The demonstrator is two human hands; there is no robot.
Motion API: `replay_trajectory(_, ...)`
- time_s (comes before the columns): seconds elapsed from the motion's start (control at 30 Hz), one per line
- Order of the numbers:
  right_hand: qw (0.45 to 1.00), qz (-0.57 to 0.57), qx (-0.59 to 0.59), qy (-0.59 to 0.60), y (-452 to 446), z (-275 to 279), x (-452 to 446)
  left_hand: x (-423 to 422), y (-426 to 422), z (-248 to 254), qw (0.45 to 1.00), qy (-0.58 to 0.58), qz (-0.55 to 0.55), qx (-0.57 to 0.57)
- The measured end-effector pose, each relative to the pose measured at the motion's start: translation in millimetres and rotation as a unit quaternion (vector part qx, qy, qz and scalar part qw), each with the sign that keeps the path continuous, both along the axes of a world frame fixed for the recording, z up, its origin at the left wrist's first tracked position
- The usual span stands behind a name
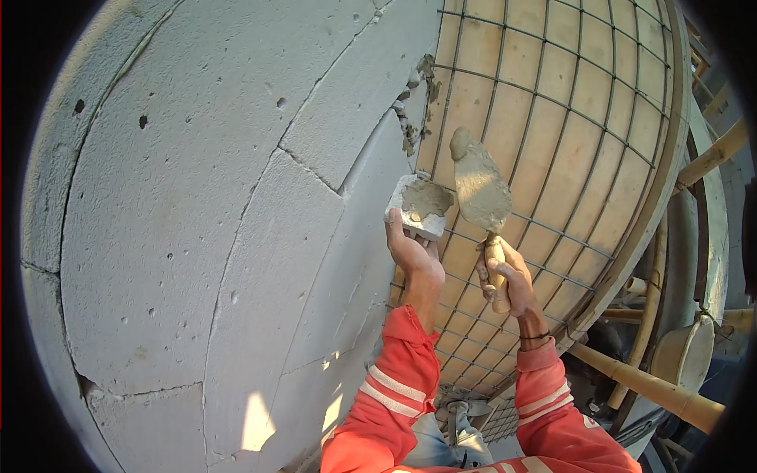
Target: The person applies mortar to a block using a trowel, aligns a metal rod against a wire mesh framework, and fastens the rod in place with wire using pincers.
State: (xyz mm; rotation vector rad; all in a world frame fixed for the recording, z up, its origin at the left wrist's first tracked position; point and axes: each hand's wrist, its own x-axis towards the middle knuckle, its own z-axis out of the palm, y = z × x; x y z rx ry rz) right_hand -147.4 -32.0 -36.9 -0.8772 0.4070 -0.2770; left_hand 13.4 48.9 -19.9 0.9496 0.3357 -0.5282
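My left hand (416, 256) is closed around the underside of a small pale piece of block (427, 228). Wet grey mortar (426, 199) covers the middle of its upper face, inside a white edge. To the right, my right hand (514, 277) grips the wooden handle of a trowel (482, 189). Its blade points away from me, coated with mortar, with a thicker lump at the tip. The blade is beside the block piece, apart from it, above a steel mesh (542, 93).
A wall of pale grey blocks (181, 197) fills the left side. A rough mortar-smeared gap (410, 118) runs at its edge, by the mesh. Behind the mesh lies a tan panel (556, 169). Several bamboo poles (654, 386) and a round pan-like object (684, 351) are at the right.
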Motion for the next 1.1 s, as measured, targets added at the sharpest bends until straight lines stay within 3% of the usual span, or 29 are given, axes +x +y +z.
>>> replay_trajectory(0.1,0.995,-0.041,-0.086,-0.002,-30,-9,41,4,0,9,0.997,0.021,0.073,-0.021)
replay_trajectory(0.13,0.995,-0.043,-0.086,-0.007,-42,-14,58,6,0,9,0.997,0.015,0.072,-0.021)
replay_trajectory(0.27,0.958,-0.112,-0.262,0.030,-94,-30,136,15,-5,14,0.997,0.018,0.069,-0.036)
replay_trajectory(0.33,0.918,-0.129,-0.360,0.108,-120,-34,179,20,-8,18,0.997,0.027,0.061,-0.042)
replay_trajectory(0.37,0.919,-0.130,-0.356,0.109,-131,-46,203,23,-10,17,0.996,0.031,0.063,-0.048)
replay_trajectory(0.43,0.691,-0.165,-0.679,0.184,-136,-68,243,27,-15,20,0.997,0.035,0.060,-0.046)
replay_trajectory(0.6,0.709,-0.148,-0.660,0.199,-117,-88,243,37,-23,28,0.997,0.023,0.046,-0.063)
replay_trajectory(0.7,0.664,-0.186,-0.711,0.140,-129,-140,246,34,-30,30,0.997,0.031,0.046,-0.062)
replay_trajectory(0.77,0.608,-0.250,-0.754,0.007,-133,-162,244,33,-34,24,0.996,0.031,0.032,-0.071)
replay_trajectory(0.9,0.636,-0.254,-0.729,-0.014,-131,-161,223,31,-37,26,0.996,0.038,0.021,-0.075)
replay_trajectory(0.97,0.819,-0.099,-0.537,0.176,-131,-126,215,31,-38,29,0.996,0.052,0.027,-0.061)
replay_trajectory(1.1,0.815,-0.164,-0.535,0.147,-150,-128,235,29,-35,23,0.997,0.022,0.031,-0.070)
